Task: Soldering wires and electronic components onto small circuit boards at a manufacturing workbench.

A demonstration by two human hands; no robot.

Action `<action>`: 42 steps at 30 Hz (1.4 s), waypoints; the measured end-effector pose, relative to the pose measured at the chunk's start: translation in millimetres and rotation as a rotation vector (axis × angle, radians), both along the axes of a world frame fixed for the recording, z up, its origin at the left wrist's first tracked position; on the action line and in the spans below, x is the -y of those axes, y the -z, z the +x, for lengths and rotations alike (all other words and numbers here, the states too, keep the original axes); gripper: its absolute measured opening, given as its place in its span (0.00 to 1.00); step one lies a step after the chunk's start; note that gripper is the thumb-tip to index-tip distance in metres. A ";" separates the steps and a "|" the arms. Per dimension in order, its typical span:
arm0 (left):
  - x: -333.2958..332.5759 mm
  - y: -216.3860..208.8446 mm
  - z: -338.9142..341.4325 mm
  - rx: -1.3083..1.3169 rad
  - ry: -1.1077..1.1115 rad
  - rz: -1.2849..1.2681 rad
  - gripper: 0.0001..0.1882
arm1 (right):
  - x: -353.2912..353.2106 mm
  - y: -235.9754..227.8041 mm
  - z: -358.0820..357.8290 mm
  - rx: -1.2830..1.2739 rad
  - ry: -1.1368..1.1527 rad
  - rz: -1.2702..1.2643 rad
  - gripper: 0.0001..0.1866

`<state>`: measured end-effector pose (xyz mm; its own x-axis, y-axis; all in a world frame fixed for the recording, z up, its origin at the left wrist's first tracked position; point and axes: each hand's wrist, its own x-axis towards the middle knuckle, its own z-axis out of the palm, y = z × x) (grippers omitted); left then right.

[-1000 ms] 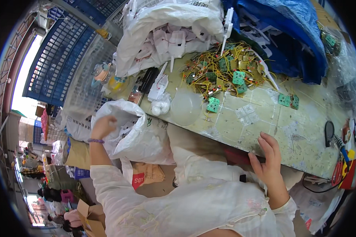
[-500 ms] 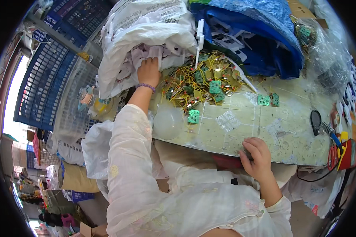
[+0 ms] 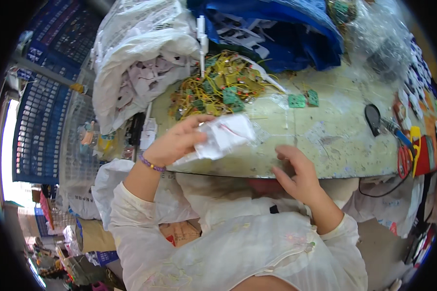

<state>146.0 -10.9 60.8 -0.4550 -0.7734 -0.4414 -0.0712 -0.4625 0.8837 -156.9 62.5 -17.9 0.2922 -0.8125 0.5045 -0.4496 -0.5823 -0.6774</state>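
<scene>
My left hand [image 3: 172, 144], with a purple bead bracelet at its wrist, grips a white plastic housing [image 3: 232, 137] over the near part of the table. A thin dark-red wire lies across the housing's flat face. To the right, my right hand [image 3: 300, 175] hovers at the table's front edge, fingers apart and holding nothing. Beyond the housing lies a heap of green circuit boards with yellow wires [image 3: 213, 89]. Behind my left hand, a white woven sack [image 3: 172, 42] gapes, full of white plastic parts [image 3: 148, 80].
A blue bag [image 3: 301, 29] of white parts stands at the back. Two green boards [image 3: 297, 101] lie apart from the heap. At right are a blue-handled tool in a coil holder [image 3: 402, 136] and red-handled scissors [image 3: 404, 164]. Blue crates [image 3: 39, 126] stand left.
My left hand has come out of the white sack toward me, now holding the white housing. My right hand stays near the table edge, its fingers apart. The whole view has shifted.
</scene>
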 end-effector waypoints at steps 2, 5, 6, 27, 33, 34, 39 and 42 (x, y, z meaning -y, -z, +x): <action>4.1 8.3 -25.9 0.138 0.238 -0.060 0.22 | -5.2 -9.4 4.0 0.318 0.056 0.457 0.23; 16.0 26.8 -56.3 0.230 0.382 -0.187 0.19 | -8.1 -14.3 -6.9 0.326 0.027 0.556 0.26; 21.7 35.7 -61.3 0.277 0.491 -0.244 0.19 | -9.4 -17.0 -10.9 0.318 0.027 0.635 0.25; -11.2 43.1 -120.5 0.338 0.301 -1.075 0.13 | 119.8 -18.2 -81.4 0.436 0.475 0.545 0.13; -15.4 42.6 -135.7 0.388 0.192 -1.197 0.13 | 63.2 -38.5 -63.2 0.946 0.161 0.820 0.13; -20.5 44.6 -141.4 0.301 0.086 -0.973 0.15 | 54.5 -42.4 -56.6 0.954 0.143 0.828 0.12; -19.4 50.2 -154.2 -0.138 -0.059 -0.542 0.28 | 33.8 -39.4 -43.2 1.113 -0.013 0.900 0.12; -24.4 58.6 -160.1 -0.210 -0.065 -0.691 0.29 | 27.8 -33.2 -33.2 1.273 -0.173 1.017 0.14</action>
<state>-14.1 13.6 2.2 -0.4205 -0.8723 0.2494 0.1406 0.2089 0.9678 -190.1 34.7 15.3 0.2487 -0.9449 -0.2129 0.6844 0.3270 -0.6516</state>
